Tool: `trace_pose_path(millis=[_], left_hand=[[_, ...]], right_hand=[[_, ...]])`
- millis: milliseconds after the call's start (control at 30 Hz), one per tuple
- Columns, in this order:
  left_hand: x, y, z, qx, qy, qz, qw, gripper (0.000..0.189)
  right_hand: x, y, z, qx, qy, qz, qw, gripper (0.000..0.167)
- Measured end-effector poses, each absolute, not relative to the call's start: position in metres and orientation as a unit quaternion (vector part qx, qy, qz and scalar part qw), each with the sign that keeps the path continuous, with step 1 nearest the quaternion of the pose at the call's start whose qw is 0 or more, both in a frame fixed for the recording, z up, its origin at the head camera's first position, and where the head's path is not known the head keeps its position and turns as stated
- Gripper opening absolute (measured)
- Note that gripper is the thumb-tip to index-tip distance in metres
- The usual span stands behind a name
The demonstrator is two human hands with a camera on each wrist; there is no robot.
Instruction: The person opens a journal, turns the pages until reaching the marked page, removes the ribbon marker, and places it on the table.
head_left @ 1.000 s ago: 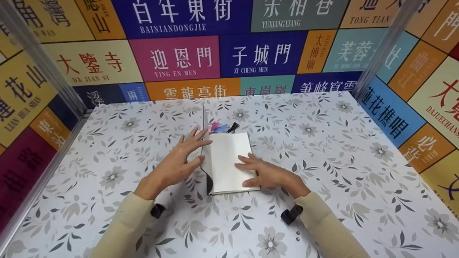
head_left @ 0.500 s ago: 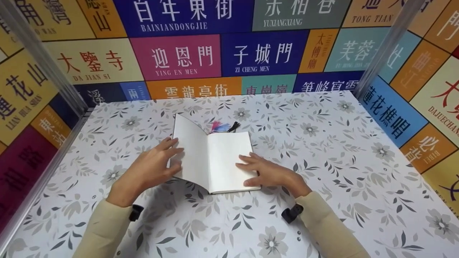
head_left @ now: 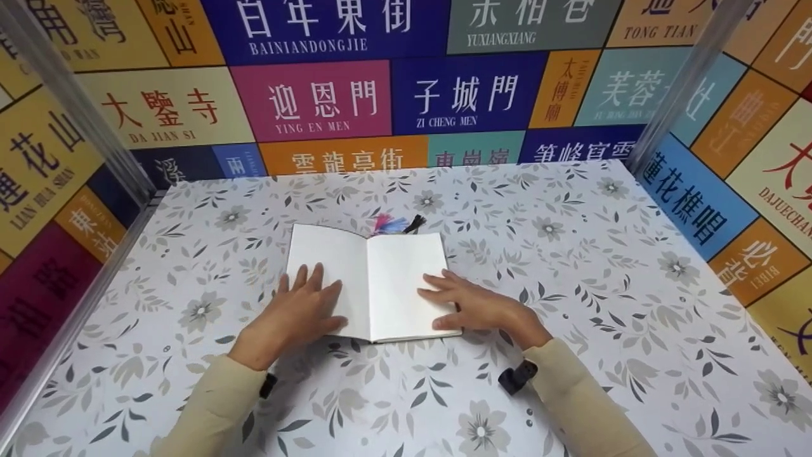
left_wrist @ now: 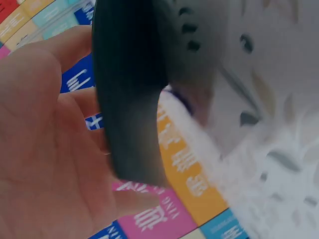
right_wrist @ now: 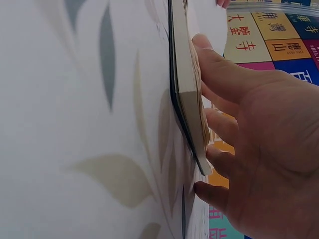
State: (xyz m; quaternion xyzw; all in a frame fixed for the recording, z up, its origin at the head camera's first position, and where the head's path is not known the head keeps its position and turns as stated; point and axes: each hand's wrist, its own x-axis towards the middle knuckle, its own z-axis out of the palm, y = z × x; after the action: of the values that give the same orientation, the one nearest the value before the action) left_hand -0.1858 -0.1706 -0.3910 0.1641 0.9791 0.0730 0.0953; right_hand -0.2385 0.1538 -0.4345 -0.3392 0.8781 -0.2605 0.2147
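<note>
An open notebook [head_left: 406,279] with blank white pages lies on the table. Across the lower part of its left-hand page [head_left: 327,254] rests my left hand [head_left: 293,320], fingers spread. At the right edge, my right hand [head_left: 482,306] touches the other page with its thumb and fingertips. Seen from the side in the right wrist view, the page block [right_wrist: 192,107] sits on a dark cover, and the right thumb [right_wrist: 212,59] lies on top of the paper. A dark green cover [left_wrist: 132,94] fills the middle of the left wrist view, beside the left palm [left_wrist: 45,144].
Pink and blue tassels [head_left: 388,224] and a black one [head_left: 415,223] stick out past the notebook's top edge. The table [head_left: 558,279] wears a floral cloth. Printed sign panels [head_left: 323,101] stand behind it and at both sides.
From standing nearly upright, the left-hand side of the notebook has swung down to the left. My left hand moved out with it, then onto the page. The right hand has stayed put.
</note>
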Motion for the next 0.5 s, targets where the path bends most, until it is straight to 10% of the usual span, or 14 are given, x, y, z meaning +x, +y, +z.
trace_pose_path(millis=[500], left_hand=[[-0.221, -0.137, -0.419, 0.156, 0.961, 0.1, 0.203, 0.081]], right_hand=[[-0.239, 0.154, -0.436, -0.332, 0.877, -0.268, 0.22, 0.065]])
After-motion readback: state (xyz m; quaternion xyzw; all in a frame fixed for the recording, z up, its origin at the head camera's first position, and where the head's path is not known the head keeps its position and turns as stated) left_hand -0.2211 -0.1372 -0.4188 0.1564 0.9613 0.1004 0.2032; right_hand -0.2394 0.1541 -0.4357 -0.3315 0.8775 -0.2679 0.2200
